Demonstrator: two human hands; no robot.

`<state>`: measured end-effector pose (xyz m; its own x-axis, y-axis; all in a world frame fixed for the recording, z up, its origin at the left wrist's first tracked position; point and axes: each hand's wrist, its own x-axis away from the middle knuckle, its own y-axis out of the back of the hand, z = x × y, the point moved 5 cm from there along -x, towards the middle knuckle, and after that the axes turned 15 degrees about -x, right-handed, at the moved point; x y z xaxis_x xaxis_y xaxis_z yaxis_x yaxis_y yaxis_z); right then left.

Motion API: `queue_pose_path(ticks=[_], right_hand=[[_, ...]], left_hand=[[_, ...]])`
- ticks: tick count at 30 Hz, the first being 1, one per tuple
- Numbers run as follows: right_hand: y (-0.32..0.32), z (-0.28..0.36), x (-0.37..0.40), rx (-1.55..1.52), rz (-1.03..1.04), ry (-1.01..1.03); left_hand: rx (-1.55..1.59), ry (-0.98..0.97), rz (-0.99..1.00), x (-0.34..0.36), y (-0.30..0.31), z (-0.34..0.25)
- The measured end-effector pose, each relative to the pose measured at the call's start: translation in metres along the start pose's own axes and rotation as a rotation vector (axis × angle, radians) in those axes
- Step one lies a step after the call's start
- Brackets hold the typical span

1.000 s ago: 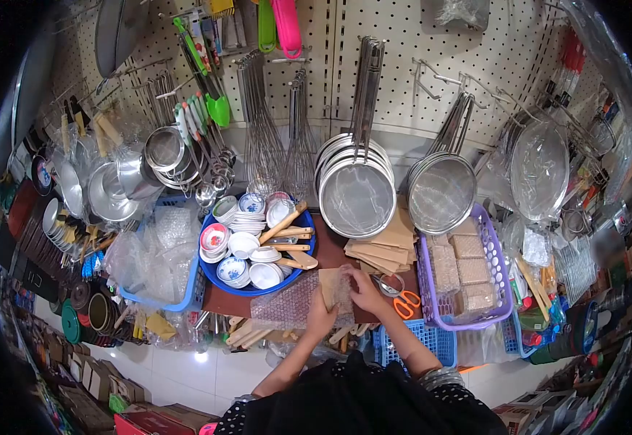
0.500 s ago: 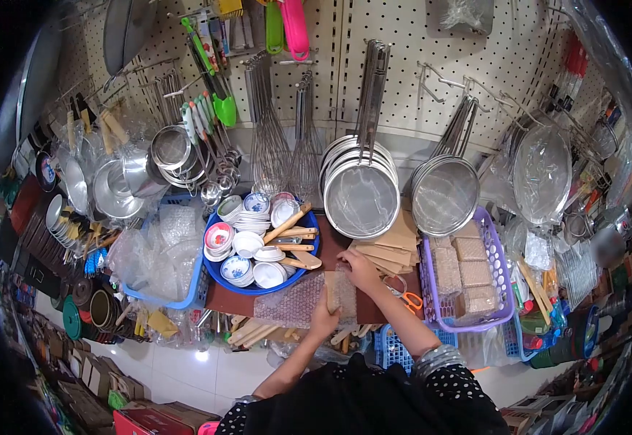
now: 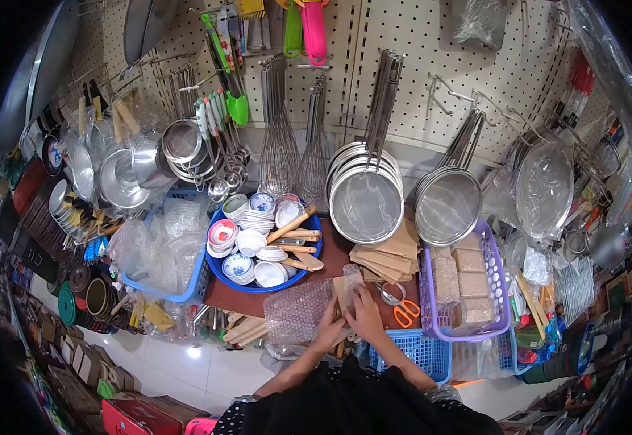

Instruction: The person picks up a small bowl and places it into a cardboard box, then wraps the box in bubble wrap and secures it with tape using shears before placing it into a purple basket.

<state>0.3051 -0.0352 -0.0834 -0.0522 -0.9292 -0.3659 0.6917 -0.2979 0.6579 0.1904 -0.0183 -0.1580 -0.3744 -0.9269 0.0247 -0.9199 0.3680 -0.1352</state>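
Note:
A sheet of bubble wrap (image 3: 296, 312) lies at the table's front edge and partly hangs over it. On its right part sits a narrow brown cardboard piece (image 3: 341, 291), with a flap of the wrap standing along its right side. My left hand (image 3: 327, 330) is closed on the near left side of the cardboard and wrap. Close beside it, my right hand (image 3: 364, 313) grips the wrap at the cardboard's right edge. Whatever may lie inside the cardboard is hidden. Orange-handled scissors (image 3: 406, 313) rest to the right of my hands.
Behind my hands stands a blue basin (image 3: 247, 287) of small bowls and wooden-handled tools. Flat cardboard pieces (image 3: 388, 254) are stacked behind. A purple basket (image 3: 501, 290) holds bubble-wrapped packs. At left is a blue basket (image 3: 198, 286) of bubble wrap. Strainers (image 3: 367, 206) and whisks (image 3: 278, 156) hang above.
My right hand has come back toward me and closer to my left hand, onto the wrap's right edge. The wrap there now stands up against the cardboard. The camera view has shifted slightly.

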Motion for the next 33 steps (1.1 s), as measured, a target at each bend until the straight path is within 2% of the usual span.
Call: queue_pose_path(ticks=[1, 2, 5, 8, 10, 12, 14, 17, 20, 23, 26, 29, 33], right_hand=[[0.0, 0.004, 0.001, 0.04, 0.008, -0.006], [-0.002, 0.005, 0.003, 0.043, 0.062, -0.073], [-0.012, 0.005, 0.006, 0.143, 0.024, -0.051], [-0.022, 0.001, 0.008, 0.209, 0.02, -0.078], [-0.024, 0.003, 0.009, 0.212, 0.031, -0.134], [-0.026, 0.004, 0.011, 0.205, 0.031, -0.162], [-0.028, 0.003, 0.012, 0.191, 0.023, -0.165], [-0.029, 0.002, 0.012, 0.2, 0.035, -0.197], [-0.034, 0.001, 0.012, 0.233, 0.051, -0.209], [-0.038, -0.001, 0.014, 0.254, 0.042, -0.215], [-0.037, 0.002, 0.014, 0.27, 0.052, -0.241], [-0.038, 0.002, 0.015, 0.294, 0.048, -0.233], [-0.042, 0.007, 0.019, 0.339, 0.038, -0.22]], left_hand=[[0.146, 0.047, 0.005, 0.005, 0.001, -0.004], [0.075, 0.083, -0.119, 0.015, 0.01, 0.011], [-0.639, 0.187, -0.684, 0.054, 0.04, 0.03], [-0.842, 0.581, -1.14, 0.065, 0.059, 0.038], [-0.254, 0.586, -1.192, 0.061, 0.074, 0.099], [0.18, 0.62, -1.059, 0.056, 0.081, 0.118], [0.45, 0.697, -0.773, 0.051, 0.078, 0.097], [0.499, 0.767, -0.565, 0.049, 0.074, 0.07], [0.529, 0.861, -0.615, 0.053, 0.072, 0.057], [0.724, 0.75, -0.433, 0.047, 0.083, 0.103], [0.864, 0.85, -0.409, 0.05, 0.082, 0.086], [0.784, 0.671, -0.355, 0.043, 0.08, 0.062], [0.848, 0.578, -0.115, 0.032, 0.078, 0.06]])
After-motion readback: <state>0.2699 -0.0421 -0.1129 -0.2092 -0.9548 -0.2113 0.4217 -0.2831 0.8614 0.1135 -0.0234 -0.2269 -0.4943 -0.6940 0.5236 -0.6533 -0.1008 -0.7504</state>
